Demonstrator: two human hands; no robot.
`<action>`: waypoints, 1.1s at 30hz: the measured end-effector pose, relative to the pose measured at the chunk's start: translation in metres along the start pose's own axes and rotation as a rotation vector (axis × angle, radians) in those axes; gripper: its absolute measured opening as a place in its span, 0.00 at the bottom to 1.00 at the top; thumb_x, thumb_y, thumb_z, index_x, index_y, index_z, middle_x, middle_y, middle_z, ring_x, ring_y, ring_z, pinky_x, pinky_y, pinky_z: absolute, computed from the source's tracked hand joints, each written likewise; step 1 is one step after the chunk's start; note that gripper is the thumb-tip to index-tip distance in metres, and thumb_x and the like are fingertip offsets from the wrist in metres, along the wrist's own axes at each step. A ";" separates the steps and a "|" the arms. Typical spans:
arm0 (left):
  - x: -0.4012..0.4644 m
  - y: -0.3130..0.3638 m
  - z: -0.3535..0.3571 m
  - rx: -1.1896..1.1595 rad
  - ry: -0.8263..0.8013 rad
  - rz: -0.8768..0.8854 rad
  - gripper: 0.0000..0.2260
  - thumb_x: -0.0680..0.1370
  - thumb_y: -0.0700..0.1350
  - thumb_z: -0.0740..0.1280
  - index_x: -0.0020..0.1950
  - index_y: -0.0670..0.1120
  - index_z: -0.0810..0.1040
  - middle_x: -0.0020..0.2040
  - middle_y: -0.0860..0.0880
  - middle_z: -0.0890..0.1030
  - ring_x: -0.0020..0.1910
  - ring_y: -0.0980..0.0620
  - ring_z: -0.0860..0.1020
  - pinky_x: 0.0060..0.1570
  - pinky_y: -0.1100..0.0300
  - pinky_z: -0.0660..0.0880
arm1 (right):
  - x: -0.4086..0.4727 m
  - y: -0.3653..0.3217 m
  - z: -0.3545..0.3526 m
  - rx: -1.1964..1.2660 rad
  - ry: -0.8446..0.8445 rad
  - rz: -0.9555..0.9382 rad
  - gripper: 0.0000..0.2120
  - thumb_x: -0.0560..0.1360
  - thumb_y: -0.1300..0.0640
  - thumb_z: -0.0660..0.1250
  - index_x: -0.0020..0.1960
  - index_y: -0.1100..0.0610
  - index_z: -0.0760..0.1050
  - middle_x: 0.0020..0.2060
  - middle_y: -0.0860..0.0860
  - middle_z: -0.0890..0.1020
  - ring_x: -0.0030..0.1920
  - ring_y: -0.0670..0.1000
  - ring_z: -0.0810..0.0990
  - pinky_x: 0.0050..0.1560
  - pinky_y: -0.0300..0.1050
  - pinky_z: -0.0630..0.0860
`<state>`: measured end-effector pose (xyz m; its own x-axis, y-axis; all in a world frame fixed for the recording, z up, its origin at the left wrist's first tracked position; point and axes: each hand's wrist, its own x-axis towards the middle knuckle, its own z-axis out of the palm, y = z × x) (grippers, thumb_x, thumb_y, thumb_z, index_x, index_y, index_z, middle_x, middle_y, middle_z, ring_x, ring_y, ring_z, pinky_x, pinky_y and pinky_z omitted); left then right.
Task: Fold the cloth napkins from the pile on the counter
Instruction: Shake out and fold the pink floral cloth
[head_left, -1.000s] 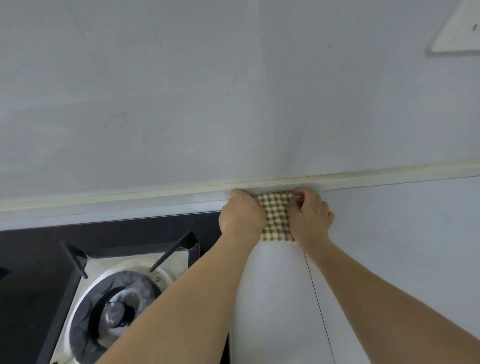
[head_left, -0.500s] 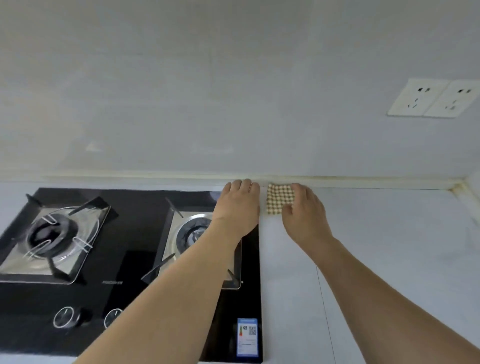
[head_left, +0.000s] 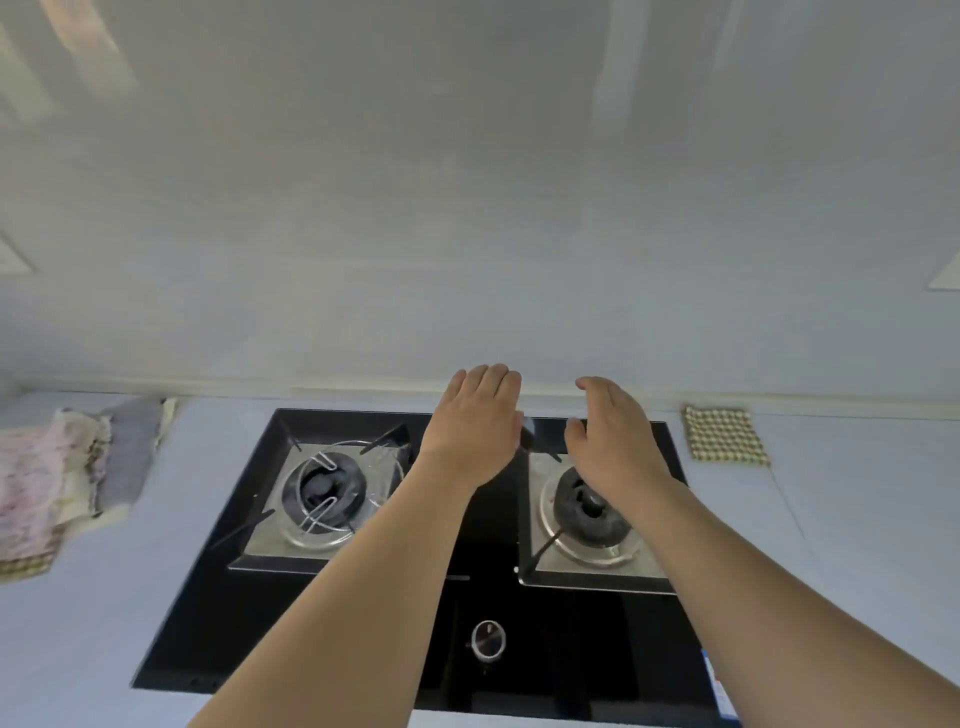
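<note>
A small folded checked napkin (head_left: 725, 435) lies flat on the counter by the wall, right of the stove. A loose pile of napkins (head_left: 57, 478), pink, grey and checked, sits on the counter at the far left. My left hand (head_left: 475, 423) hovers over the middle of the stove with straight fingers and holds nothing. My right hand (head_left: 610, 434) hangs over the right burner, fingers relaxed, also holding nothing. Both hands are well left of the folded napkin.
A black glass gas stove (head_left: 467, 597) with two burners and a round knob (head_left: 488, 640) fills the middle of the pale counter (head_left: 857, 545). A white wall rises right behind it.
Both hands have let go of the folded checked napkin and moved left over the stove. The view has swung left, bringing the napkin pile into sight.
</note>
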<state>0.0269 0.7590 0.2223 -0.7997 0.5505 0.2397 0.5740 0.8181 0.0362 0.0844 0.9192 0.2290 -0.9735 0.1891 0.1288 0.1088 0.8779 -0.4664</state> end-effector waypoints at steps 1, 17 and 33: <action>-0.006 -0.014 -0.004 -0.013 0.005 -0.007 0.19 0.82 0.48 0.56 0.72 0.43 0.63 0.72 0.46 0.67 0.72 0.46 0.63 0.74 0.51 0.56 | 0.001 -0.018 0.005 0.011 -0.006 -0.008 0.23 0.79 0.57 0.60 0.72 0.57 0.62 0.71 0.53 0.68 0.71 0.54 0.65 0.72 0.48 0.61; -0.093 -0.214 -0.033 0.051 -0.013 -0.128 0.20 0.81 0.48 0.57 0.72 0.43 0.64 0.71 0.46 0.68 0.71 0.46 0.64 0.73 0.49 0.57 | 0.022 -0.202 0.097 0.035 -0.137 -0.142 0.23 0.79 0.56 0.61 0.73 0.54 0.62 0.72 0.51 0.67 0.72 0.52 0.66 0.72 0.49 0.63; -0.178 -0.407 -0.063 0.083 -0.027 -0.297 0.19 0.82 0.47 0.56 0.72 0.45 0.63 0.71 0.48 0.67 0.70 0.47 0.63 0.75 0.50 0.54 | 0.053 -0.383 0.189 0.090 -0.238 -0.283 0.24 0.80 0.56 0.57 0.75 0.58 0.59 0.73 0.53 0.65 0.73 0.53 0.63 0.74 0.46 0.59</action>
<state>-0.0532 0.3172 0.2255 -0.9354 0.2886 0.2042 0.2990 0.9540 0.0214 -0.0464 0.5096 0.2489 -0.9831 -0.1722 0.0614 -0.1789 0.8364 -0.5181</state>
